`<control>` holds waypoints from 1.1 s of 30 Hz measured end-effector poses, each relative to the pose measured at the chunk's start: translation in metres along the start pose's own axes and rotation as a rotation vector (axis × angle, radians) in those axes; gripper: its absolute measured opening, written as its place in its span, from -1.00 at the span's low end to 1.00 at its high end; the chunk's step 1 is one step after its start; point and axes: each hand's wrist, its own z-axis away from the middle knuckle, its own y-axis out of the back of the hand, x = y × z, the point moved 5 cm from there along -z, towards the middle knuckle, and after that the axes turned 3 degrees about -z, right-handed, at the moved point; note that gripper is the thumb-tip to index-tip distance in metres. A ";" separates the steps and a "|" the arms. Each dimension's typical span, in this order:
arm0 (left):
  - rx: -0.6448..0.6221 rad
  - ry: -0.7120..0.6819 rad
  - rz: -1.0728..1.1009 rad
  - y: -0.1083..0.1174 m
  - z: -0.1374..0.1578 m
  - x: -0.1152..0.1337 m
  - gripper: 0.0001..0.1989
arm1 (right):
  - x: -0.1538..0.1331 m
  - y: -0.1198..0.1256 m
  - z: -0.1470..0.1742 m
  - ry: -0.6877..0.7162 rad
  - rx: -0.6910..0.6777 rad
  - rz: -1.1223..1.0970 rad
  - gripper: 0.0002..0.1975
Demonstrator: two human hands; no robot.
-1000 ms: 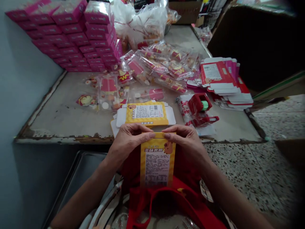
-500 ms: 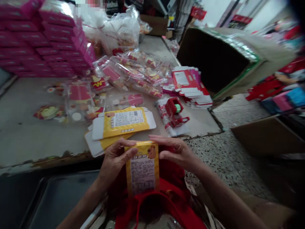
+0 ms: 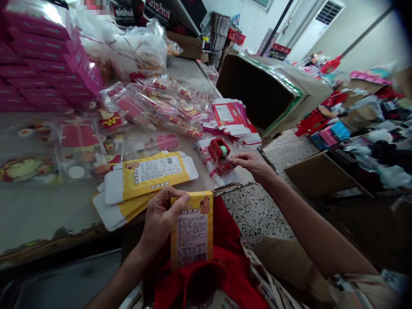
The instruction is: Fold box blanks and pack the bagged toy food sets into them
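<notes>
My left hand [image 3: 164, 214] pinches the upper left edge of a small yellow box [image 3: 192, 229] printed with white label text and a brown cartoon figure. The box stands upright above my red apron [image 3: 225, 249]. My right hand [image 3: 252, 165] reaches to the front end of a red tape dispenser [image 3: 218, 150] holding a greenish roll. Its thumb and forefinger are pinched together there; what lies between them is too small to see. Under the dispenser is a red-and-white plastic packet [image 3: 206, 161]. Flat yellow cartons [image 3: 151, 171] lie stacked on the table left of the dispenser.
Clear packs of toy food [image 3: 174, 98] spread across the table [image 3: 32, 214]. Pink boxes [image 3: 41, 56] are piled at the left. Behind the dispenser lie flat red cartons [image 3: 228, 116]. A large open cardboard box [image 3: 257, 90] stands beyond the table's right edge.
My right hand has left the yellow box and moved right and up to the tape dispenser. My left hand still holds the box. The view has shifted right.
</notes>
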 end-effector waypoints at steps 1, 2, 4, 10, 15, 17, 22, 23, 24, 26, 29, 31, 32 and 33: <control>0.003 0.004 -0.005 -0.001 -0.001 0.000 -0.74 | -0.003 0.000 0.004 0.012 0.040 -0.011 -0.60; 0.007 0.012 -0.009 -0.002 -0.001 0.000 -0.73 | -0.006 0.002 0.010 0.041 0.093 -0.020 -0.63; 0.010 0.038 -0.010 -0.004 -0.002 0.001 -0.71 | -0.010 0.006 0.027 0.111 0.211 -0.049 -0.67; -0.020 0.036 -0.083 -0.016 -0.005 0.008 -0.70 | 0.026 0.000 0.068 -0.083 0.218 -0.245 -0.58; -0.057 0.025 -0.184 -0.033 -0.007 0.011 -0.68 | 0.057 -0.008 0.049 -0.064 0.192 -0.221 -0.53; -0.069 0.011 -0.235 -0.039 -0.010 0.011 -0.70 | 0.062 -0.002 0.041 -0.025 0.201 -0.161 -0.58; -0.149 -0.056 -0.329 -0.060 -0.021 0.004 -0.68 | 0.042 0.026 0.054 0.029 0.083 0.032 -0.68; -0.174 -0.057 -0.334 -0.065 -0.023 0.002 -0.64 | 0.028 0.026 0.059 0.063 -0.042 0.077 -0.70; -0.196 -0.057 -0.342 -0.069 -0.024 0.000 -0.59 | 0.011 0.022 0.064 0.114 -0.201 0.138 -0.72; -0.226 -0.064 -0.369 -0.077 -0.024 -0.001 -0.47 | -0.026 0.005 0.076 0.247 -0.571 0.318 -0.76; -0.248 -0.107 -0.420 -0.088 -0.021 0.005 -0.39 | -0.070 -0.023 0.085 0.405 -0.857 0.641 -0.87; -0.263 -0.146 -0.447 -0.092 -0.018 0.010 -0.49 | -0.088 -0.041 0.086 0.456 -0.906 0.845 -0.88; -0.274 -0.167 -0.453 -0.094 -0.017 0.012 -0.55 | -0.094 -0.048 0.086 0.473 -0.907 0.936 -0.87; -0.287 -0.184 -0.448 -0.095 -0.016 0.013 -0.59 | -0.098 -0.055 0.086 0.488 -0.899 1.015 -0.86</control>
